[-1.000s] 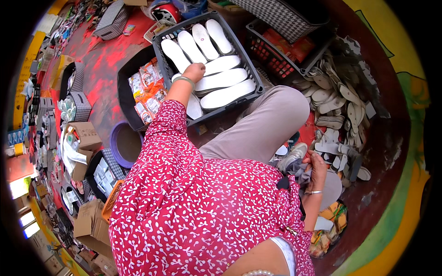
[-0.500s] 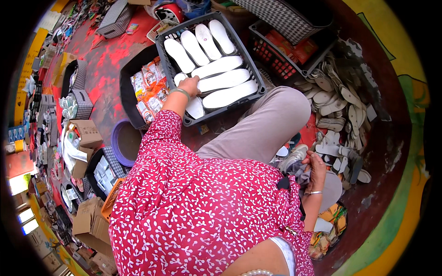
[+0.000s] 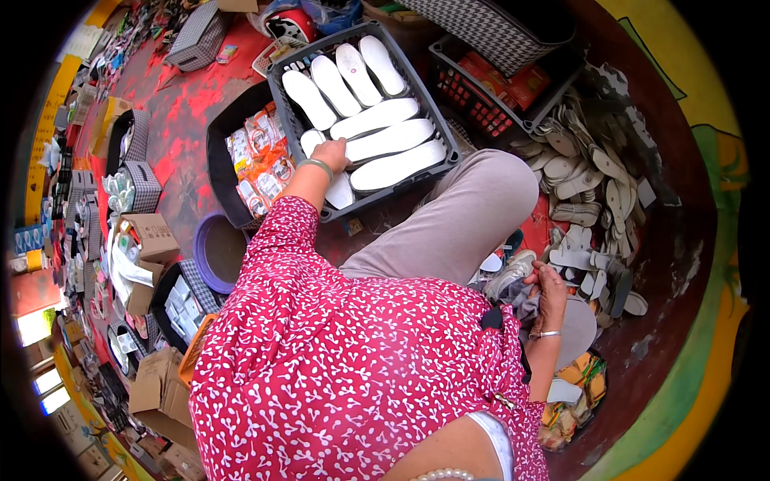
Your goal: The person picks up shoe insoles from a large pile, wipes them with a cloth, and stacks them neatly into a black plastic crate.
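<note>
We see the left hand [image 3: 327, 157] down in the dark grey crate [image 3: 431, 98], where lots of white insoles [image 3: 358, 74] lie. One second ago, it was higher up, over the near end of the top sideways insole [image 3: 374, 118]. Now it is lower and closer to the body, and we can see that end. Half a second ago, it was already close to this spot.

The hand now covers the middle of the lower left insole [image 3: 340, 191], so we see only its two ends. The fingers are bent, with their tips near the end of the middle sideways insole [image 3: 391, 140]. We cannot tell if they are gripping anything. The four long insoles at the far side and the three sideways ones lie just as they did.

The right hand [image 3: 553, 293] is in almost the same place, by the grey and white shoe [image 3: 509, 274]. Its fingers are curled, but we cannot tell if they hold anything. Behind it is a big pile of soles [image 3: 605, 172]. Left of the crate, orange packs [image 3: 263, 148] sit in a black bin [image 3: 223, 164].
</note>
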`<state>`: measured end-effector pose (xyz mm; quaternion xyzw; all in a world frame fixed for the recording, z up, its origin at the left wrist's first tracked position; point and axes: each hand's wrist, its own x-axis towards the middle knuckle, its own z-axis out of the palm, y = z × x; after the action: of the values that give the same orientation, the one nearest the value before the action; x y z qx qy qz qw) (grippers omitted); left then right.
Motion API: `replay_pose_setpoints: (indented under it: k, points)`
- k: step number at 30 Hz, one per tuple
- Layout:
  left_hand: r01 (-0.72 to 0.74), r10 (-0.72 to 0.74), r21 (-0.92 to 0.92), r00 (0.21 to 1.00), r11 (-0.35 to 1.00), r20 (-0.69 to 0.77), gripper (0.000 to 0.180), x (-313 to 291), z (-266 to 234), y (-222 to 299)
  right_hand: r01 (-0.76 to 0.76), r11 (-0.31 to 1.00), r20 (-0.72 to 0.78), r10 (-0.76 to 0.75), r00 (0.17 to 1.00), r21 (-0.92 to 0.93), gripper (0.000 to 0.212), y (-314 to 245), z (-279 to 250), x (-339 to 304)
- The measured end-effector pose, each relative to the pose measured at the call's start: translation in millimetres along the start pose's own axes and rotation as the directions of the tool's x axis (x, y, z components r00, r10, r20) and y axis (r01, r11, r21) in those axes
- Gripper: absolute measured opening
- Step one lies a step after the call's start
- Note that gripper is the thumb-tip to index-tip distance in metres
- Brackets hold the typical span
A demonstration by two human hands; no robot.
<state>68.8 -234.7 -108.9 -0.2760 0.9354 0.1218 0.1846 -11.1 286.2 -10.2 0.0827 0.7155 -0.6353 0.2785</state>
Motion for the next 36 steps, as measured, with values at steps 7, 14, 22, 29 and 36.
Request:
replay_pose_setpoints:
  k: [7,14,22,29,36]
  points:
    - [-0.090,0.097,0.098,0.993,0.991,-0.071,0.036,1,-17,25,0.002,0.999,-0.014,-0.003,1.000,-0.033,0.026,-5,3,-2]
    - [-0.257,0.262,-0.146,0.965,0.955,0.017,0.038,36,-16,97,-0.008,0.998,-0.017,0.007,1.000,-0.061,0.026,-5,4,-3]
    - [-0.115,0.134,-0.127,0.979,0.985,0.152,0.052,88,10,105,0.013,0.991,-0.084,-0.024,0.996,-0.136,0.028,0,3,-4]
    - [-0.117,0.128,-0.115,0.988,0.986,0.090,0.048,72,-3,108,0.171,0.965,-0.244,-0.120,0.962,0.198,0.028,-22,-10,-24]
    - [-0.113,0.121,-0.088,0.989,0.990,0.085,0.047,71,-1,113,0.259,0.895,-0.341,-0.131,0.931,0.363,0.029,-24,-22,-38]
